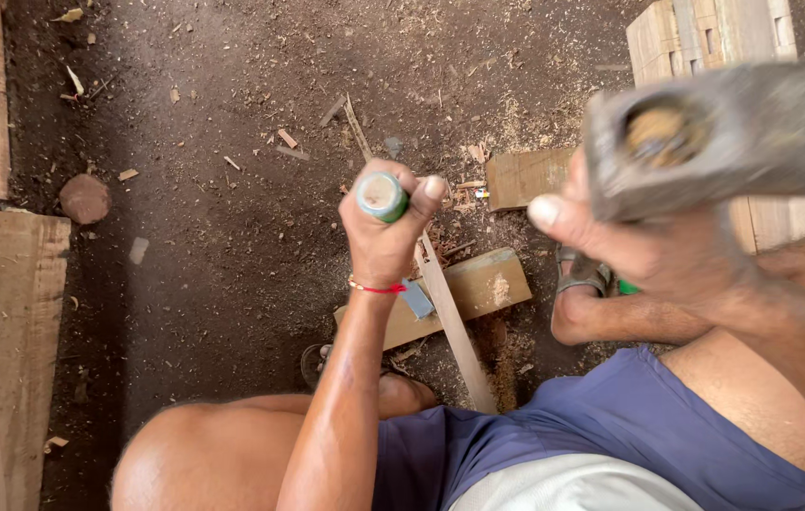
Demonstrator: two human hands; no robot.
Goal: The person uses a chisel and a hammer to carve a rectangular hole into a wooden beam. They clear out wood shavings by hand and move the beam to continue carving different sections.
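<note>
A green-handled chisel (382,196) stands nearly upright, butt end toward the camera, its blade hidden below the left hand (385,232), which is wrapped tight around the handle. It sits over a thin wooden strip (450,317) whose long axis runs up-left to down-right across a flat block (478,289) on the dirt floor (203,237). The right hand (653,251) grips a raised, blurred hammer (724,132), up and right of the chisel. No containers show.

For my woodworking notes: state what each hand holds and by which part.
The left hand grips a chisel around its green handle, just below the butt end. The right hand holds a raised hammer by the handle close under its blurred metal head.
</note>
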